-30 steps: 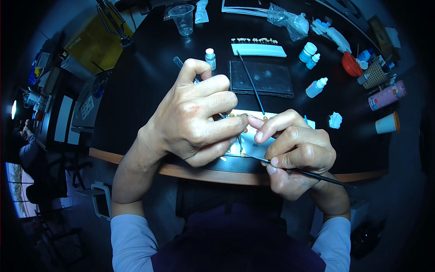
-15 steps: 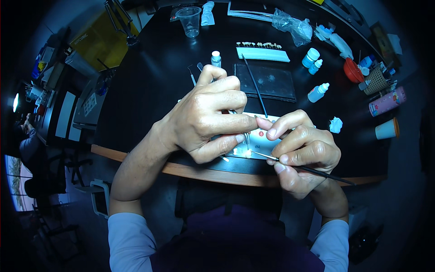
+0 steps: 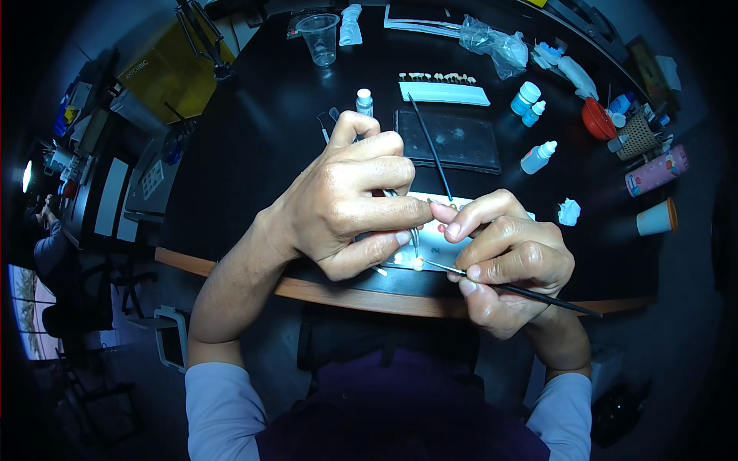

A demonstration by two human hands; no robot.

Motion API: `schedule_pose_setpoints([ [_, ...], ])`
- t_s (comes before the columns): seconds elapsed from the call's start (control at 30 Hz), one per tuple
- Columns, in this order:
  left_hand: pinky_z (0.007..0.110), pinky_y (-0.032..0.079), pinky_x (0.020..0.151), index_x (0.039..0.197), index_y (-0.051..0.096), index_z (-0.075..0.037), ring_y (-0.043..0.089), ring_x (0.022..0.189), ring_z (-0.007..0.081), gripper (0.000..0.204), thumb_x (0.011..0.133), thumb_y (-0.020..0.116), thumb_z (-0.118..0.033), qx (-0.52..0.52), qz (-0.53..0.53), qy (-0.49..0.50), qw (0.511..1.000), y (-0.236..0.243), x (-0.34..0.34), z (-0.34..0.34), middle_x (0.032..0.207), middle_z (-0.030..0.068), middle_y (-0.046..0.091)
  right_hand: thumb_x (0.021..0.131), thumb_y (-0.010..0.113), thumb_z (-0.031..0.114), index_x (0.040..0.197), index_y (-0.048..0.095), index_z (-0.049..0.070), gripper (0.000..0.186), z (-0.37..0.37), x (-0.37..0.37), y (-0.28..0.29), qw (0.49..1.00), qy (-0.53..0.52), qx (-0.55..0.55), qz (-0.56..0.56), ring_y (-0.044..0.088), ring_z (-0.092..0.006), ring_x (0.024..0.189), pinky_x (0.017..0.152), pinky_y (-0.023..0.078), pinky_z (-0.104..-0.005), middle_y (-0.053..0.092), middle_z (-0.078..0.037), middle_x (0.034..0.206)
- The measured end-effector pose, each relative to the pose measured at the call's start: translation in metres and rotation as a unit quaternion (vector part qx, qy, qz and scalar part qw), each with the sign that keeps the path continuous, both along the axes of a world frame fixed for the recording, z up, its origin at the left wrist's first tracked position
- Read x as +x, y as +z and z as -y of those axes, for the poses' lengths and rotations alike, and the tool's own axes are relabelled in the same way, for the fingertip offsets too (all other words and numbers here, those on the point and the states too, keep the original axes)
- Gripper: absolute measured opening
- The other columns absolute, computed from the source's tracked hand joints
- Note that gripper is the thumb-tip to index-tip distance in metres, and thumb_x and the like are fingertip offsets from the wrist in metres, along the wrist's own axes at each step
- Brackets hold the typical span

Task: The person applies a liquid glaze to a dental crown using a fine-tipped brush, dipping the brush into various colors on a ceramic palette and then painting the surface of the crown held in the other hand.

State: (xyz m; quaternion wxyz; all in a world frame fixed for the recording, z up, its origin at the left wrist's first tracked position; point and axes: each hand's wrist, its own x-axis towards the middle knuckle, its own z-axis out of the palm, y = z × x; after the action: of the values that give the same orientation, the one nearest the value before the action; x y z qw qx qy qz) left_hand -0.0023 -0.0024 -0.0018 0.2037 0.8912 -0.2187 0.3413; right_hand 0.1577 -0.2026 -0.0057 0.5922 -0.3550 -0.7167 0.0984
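Note:
My left hand point(image 3: 350, 200) is closed on metal tweezers point(image 3: 415, 247), with a small pale tooth-shaped piece point(image 3: 418, 263) at their tips. My right hand point(image 3: 516, 263) grips a thin dark brush point(image 3: 550, 299), whose fine tip reaches to that piece from the right. The fingers of both hands meet, or nearly meet, above a white palette point(image 3: 434, 253) bearing small coloured blobs, near the desk's front edge. My left hand hides much of the tweezers and part of the palette.
A black pad point(image 3: 477, 146) with another brush point(image 3: 427, 138) lies beyond my hands, behind it a tooth shade strip point(image 3: 444, 94). Small bottles point(image 3: 538, 157), a red bowl point(image 3: 599, 119), a paper cup point(image 3: 653, 220) and a plastic cup point(image 3: 319, 42) stand around. A person point(image 3: 48, 238) sits at far left.
Both hands have shifted slightly rightward in view, along with a slight camera shift. The tweezer tips and pale piece show more clearly. Over the last half second, little has moved.

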Motion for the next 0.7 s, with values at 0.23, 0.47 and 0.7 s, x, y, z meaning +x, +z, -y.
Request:
schedule_pose_setpoints([
  [0.23, 0.042, 0.032, 0.082, 0.096, 0.082, -0.012, 0.048, 0.07, 0.0195, 0.025, 0.077, 0.07, -0.023, -0.001, -0.001, -0.003, 1.0, 0.0004, 0.0, -0.0004, 0.073, 0.0, 0.05, 0.076, 0.067, -0.007, 0.09, 0.063, 0.004, 0.018, -0.0003, -0.0004, -0.0008, 1.0, 0.0, 0.007, 0.001, 0.07, -0.03, 0.1, 0.098, 0.064, -0.0555, 0.071, -0.012, 0.079],
  [0.47, 0.042, 0.032, 0.082, 0.095, 0.082, -0.012, 0.047, 0.07, 0.0194, 0.025, 0.076, 0.07, -0.023, 0.003, 0.001, -0.004, 1.0, 0.0009, 0.0002, -0.0009, 0.072, -0.0002, 0.049, 0.07, 0.071, -0.004, 0.078, 0.067, 0.002, 0.01, -0.002, -0.0051, -0.0015, 0.999, -0.013, 0.017, -0.036, 0.076, -0.0312, 0.091, 0.094, 0.065, -0.0536, 0.072, -0.011, 0.075],
  [0.7, 0.043, 0.032, 0.08, 0.096, 0.082, -0.012, 0.047, 0.068, 0.0196, 0.026, 0.077, 0.069, -0.023, -0.003, -0.001, -0.004, 1.0, -0.0003, 0.0012, -0.0015, 0.07, 0.0002, 0.048, 0.07, 0.071, -0.003, 0.079, 0.067, 0.002, 0.011, -0.0033, -0.0043, -0.0032, 0.999, -0.005, 0.021, -0.036, 0.076, -0.0317, 0.092, 0.094, 0.065, -0.054, 0.072, -0.011, 0.075],
])
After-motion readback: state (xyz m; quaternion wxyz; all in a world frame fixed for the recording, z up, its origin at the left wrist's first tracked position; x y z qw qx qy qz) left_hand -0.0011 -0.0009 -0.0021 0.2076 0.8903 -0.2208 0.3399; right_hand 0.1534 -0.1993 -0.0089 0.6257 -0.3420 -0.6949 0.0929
